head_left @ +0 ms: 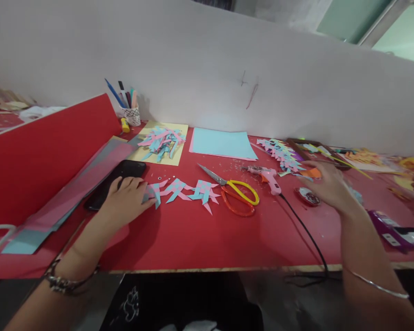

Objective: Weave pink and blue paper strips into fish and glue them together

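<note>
My left hand (127, 200) is at the left end of a row of woven pink and blue paper pieces, its thumb and fingers closed about the edge of the leftmost piece (156, 189). The middle woven paper piece (177, 188) and the right woven paper piece (204, 191) lie flat beside it. My right hand (326, 186) is over the table's right side, thumb and fingers apart, close to an orange piece (311, 173); no grip on it shows. Just below that hand lies a round spool-like item (307, 196). Scissors (232, 191) with yellow and red handles lie between my hands.
A pink glue gun (267, 177) trails a black cord. Behind are blue sheets (224, 143), a heap of paper strips (163, 142), a chain of folded paper (279, 154) and a pen cup (133, 116). A black phone (105, 188) lies left; a purple item (388, 230) right.
</note>
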`<state>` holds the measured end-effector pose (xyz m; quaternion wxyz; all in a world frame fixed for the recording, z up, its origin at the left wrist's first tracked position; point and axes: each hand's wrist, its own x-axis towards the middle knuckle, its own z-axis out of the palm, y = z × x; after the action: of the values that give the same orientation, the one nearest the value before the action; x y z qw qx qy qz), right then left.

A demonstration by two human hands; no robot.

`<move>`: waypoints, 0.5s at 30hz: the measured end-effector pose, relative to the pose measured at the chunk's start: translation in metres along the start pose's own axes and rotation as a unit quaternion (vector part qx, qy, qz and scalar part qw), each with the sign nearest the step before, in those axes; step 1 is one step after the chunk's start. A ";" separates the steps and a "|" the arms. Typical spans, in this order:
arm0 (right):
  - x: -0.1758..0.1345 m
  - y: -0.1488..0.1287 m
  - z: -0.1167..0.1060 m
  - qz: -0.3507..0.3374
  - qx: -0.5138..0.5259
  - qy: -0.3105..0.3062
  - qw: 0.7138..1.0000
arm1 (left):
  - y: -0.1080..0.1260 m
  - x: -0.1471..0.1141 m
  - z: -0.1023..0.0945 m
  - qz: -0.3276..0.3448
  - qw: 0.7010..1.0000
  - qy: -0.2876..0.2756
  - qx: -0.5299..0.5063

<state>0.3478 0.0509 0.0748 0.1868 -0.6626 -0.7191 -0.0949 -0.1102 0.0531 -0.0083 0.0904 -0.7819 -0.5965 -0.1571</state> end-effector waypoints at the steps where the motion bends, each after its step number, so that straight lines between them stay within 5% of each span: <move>1: 0.003 -0.021 -0.003 -0.006 0.008 0.021 1.000 | 0.000 -0.002 0.000 0.002 1.000 -0.004 0.001; 7: 0.013 -0.125 0.015 -0.130 0.112 -0.113 0.979 | -0.001 -0.002 -0.004 0.004 1.000 -0.017 -0.001; 15: 0.006 -0.152 0.061 -0.135 0.055 -0.172 0.974 | -0.004 0.003 -0.015 -0.090 0.988 -0.068 -0.108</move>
<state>0.1881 0.0644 0.0385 0.0819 -0.5541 -0.8276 0.0363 -0.1150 0.0520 0.0069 -0.0500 -0.7388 -0.6489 -0.1750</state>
